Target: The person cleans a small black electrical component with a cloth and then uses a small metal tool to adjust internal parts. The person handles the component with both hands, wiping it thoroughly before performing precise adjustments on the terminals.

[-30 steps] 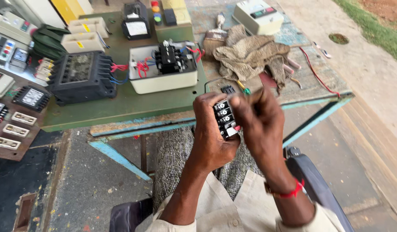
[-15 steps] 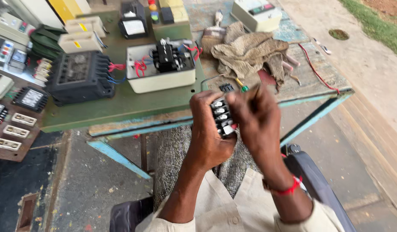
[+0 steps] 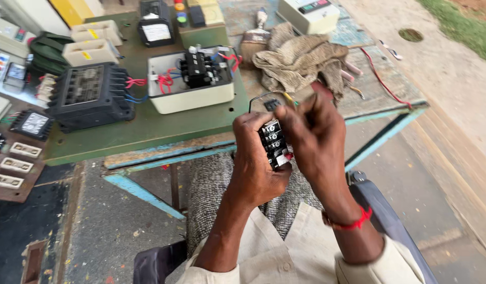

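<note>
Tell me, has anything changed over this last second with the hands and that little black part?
Very little. Both hands kept their hold: the left hand still grips the small black electrical block, and the right hand still works at its top, fingers shifted only slightly. The view drifted a bit. The cream box, large black unit and rag on the green table stayed put.

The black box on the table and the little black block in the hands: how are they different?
The black box looks far bigger than the little black block. The black box rests on the green tabletop; the little black block is held up by the left hand and right hand. Red and blue wires run into the black box. Both are dark electrical parts.
</note>
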